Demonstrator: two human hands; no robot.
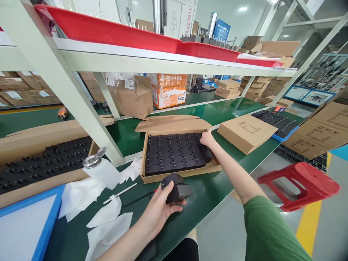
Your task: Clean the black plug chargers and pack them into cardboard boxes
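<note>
My left hand (159, 210) is closed around dark blocky pieces (175, 188), held over the bench in front of an open cardboard box (181, 176). They look like black plastic blocks, apparently more than one. Inside the box, similar black blocks (174, 152) stand packed in rows, with small shiny pins along their tops. My right hand (207, 138) reaches to the box's far right corner. Its fingers are curled onto a block at the end of the rightmost row; the fingertips are partly hidden. A gap shows at the near right corner of the box.
White wipes (108, 232), a metal-topped dispenser bottle (102, 168) and a thin white stick (121, 193) lie left. A second box of black parts (46, 163) is beyond a shelf post (67, 87). A closed carton (247, 132) sits right; a red stool (301, 181) stands beside the bench.
</note>
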